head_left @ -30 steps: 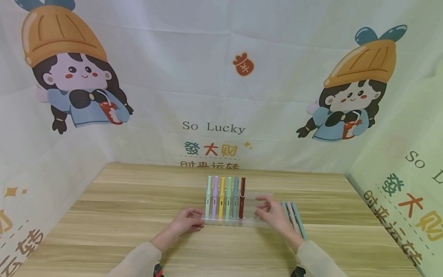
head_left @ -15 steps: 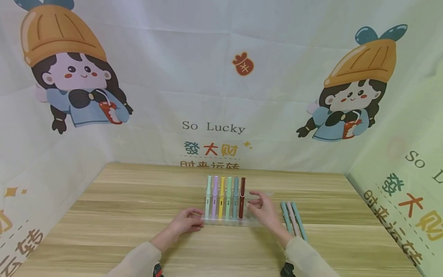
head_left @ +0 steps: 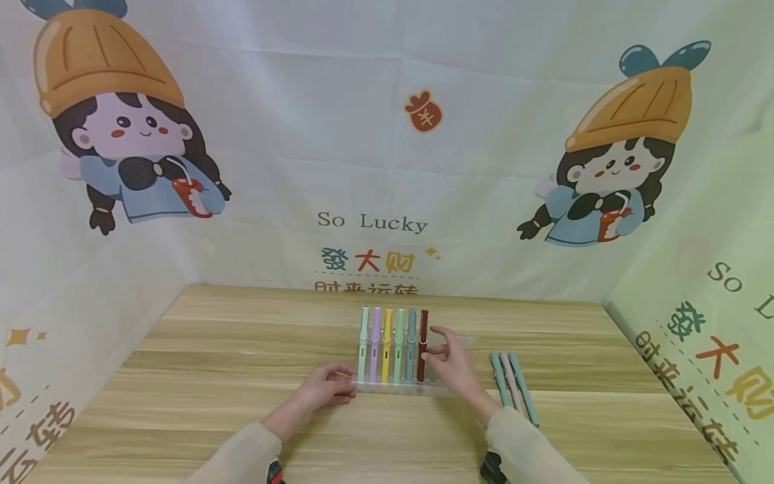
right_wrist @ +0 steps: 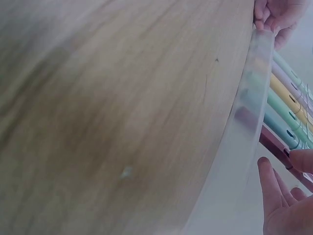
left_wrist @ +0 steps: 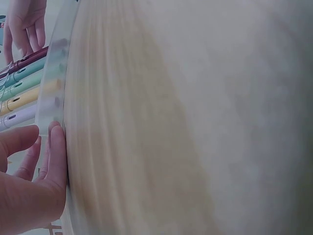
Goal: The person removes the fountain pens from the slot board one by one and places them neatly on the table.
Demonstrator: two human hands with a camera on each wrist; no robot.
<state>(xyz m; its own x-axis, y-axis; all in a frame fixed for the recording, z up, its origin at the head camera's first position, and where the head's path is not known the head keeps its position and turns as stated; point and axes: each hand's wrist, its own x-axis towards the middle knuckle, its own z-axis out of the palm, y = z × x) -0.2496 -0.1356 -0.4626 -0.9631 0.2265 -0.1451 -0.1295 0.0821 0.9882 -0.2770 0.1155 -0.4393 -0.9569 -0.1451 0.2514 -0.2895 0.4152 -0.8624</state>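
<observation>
A clear acrylic pen stand (head_left: 387,388) holds a row of capped pens, among them a yellow pen (head_left: 388,346) and, at the row's right end, a dark red pen (head_left: 422,346). My left hand (head_left: 329,386) pinches the stand's left end between thumb and fingers, which the left wrist view shows at the stand's corner (left_wrist: 51,115). Beside the dark red pen is my right hand (head_left: 455,363); its thumb overlaps the pen's barrel (right_wrist: 276,142) in the right wrist view, while its other fingers extend apart from the thumb.
Right of the stand, two teal pens (head_left: 523,390) lie on the wooden table (head_left: 242,336) with a pale pink pen (head_left: 512,383) between them. The stand's right part, beyond the dark red pen, carries no pens. A printed cloth (head_left: 272,168) hangs behind the table.
My right hand has moved left along the stand, from its right part to the dark red pen. My left hand stays at the stand's left end, and the pens have not moved.
</observation>
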